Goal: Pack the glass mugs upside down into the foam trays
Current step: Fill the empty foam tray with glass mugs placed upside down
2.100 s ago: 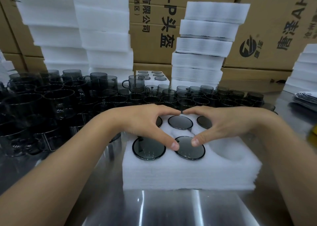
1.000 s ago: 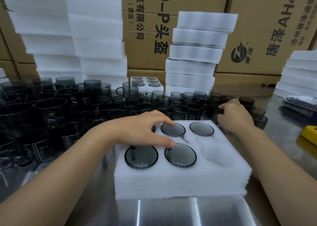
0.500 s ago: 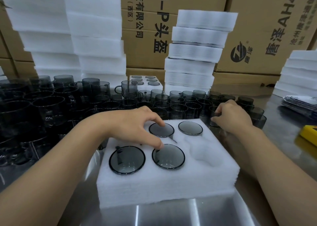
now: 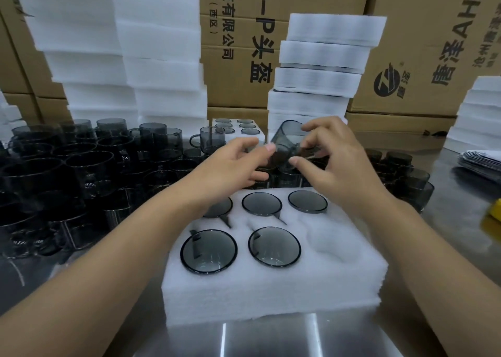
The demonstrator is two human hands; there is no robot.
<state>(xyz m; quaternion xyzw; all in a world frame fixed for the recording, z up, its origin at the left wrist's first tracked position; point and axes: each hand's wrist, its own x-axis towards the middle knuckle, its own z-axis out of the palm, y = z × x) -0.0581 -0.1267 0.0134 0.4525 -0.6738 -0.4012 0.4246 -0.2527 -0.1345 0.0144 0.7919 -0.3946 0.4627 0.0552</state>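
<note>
From my feed, this looks like a packing station in a factory or warehouse. Brown cardboard cartons [image 4: 433, 44], printed with Chinese characters and a company logo, are piled wall-high at the back. Tall stacks of white foam trays [image 4: 157, 58] stand in front of them. Dozens of identical smoky glass mugs [image 4: 89, 167] crowd a steel table [image 4: 271, 337]. The near tray [image 4: 271, 289] is cut with round pockets, most of them holding an upturned mug.

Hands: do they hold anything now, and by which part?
A tilted glass mug. The right hand grips its side wall, fingers above, thumb below; the left hand pinches the wall's other side.
</note>
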